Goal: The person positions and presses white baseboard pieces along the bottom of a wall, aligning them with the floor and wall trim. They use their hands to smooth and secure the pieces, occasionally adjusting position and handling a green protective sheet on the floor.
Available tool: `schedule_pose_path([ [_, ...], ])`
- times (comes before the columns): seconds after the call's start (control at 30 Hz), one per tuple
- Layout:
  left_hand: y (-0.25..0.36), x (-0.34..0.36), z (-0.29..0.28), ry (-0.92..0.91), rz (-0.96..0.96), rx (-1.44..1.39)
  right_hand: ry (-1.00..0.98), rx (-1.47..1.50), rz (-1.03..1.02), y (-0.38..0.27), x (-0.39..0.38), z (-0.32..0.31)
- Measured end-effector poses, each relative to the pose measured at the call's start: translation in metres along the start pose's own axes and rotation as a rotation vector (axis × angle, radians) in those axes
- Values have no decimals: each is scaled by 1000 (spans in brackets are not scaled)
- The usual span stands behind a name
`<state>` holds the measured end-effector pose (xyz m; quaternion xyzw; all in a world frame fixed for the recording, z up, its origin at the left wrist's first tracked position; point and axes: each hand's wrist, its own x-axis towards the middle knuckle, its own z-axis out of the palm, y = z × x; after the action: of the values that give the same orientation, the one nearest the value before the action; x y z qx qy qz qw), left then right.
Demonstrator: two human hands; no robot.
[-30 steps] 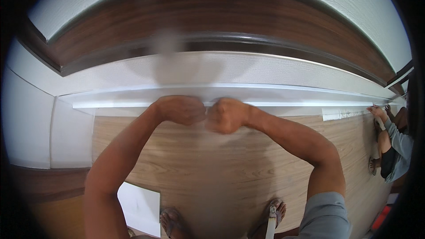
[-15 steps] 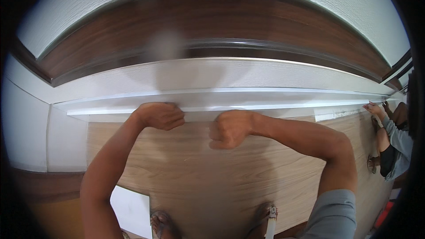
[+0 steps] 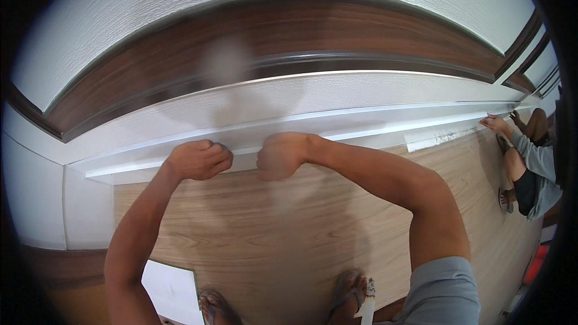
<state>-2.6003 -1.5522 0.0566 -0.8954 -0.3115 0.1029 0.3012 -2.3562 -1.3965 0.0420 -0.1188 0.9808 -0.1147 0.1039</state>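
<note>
A long white trim strip (image 3: 337, 121) with a raised front lip runs along the base of the wall, just above the wood-look floor. My left hand (image 3: 201, 159) is closed in a fist at the strip's front lip, knuckles toward the right; nothing shows in it. A short way to its right, my right hand (image 3: 282, 156) is also curled into a fist against the strip, a little blurred, with no object visible in it. Both fists overlap the strip, so the stretch behind them is hidden.
At the far right a crouching person (image 3: 533, 168) has a hand on the strip's end. A white sheet (image 3: 171, 289) lies lower left, by my sandalled foot (image 3: 217, 307). A white piece with a speckled tip (image 3: 368, 304) is beside my other foot. Another pale piece (image 3: 445, 136) lies along the wall.
My right fist has moved left and slightly up onto the strip, closer to my left fist. The left fist has shifted slightly left. The whole view has tilted a little.
</note>
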Motion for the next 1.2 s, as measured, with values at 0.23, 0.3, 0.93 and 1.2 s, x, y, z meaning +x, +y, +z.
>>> schedule_pose_path([
  [0.23,6,-1,18,81,-6,119,323,12,-241,-2,-52,-5],
  [0.3,7,-5,23,18,18,105,401,-297,-456,20,-73,-6],
  [0.93,-11,89,-17,79,110,244,149,-65,-9,14,-84,1],
  [1.2,-3,84,-16,-175,81,134,167,-16,-74,44,-133,17],
])
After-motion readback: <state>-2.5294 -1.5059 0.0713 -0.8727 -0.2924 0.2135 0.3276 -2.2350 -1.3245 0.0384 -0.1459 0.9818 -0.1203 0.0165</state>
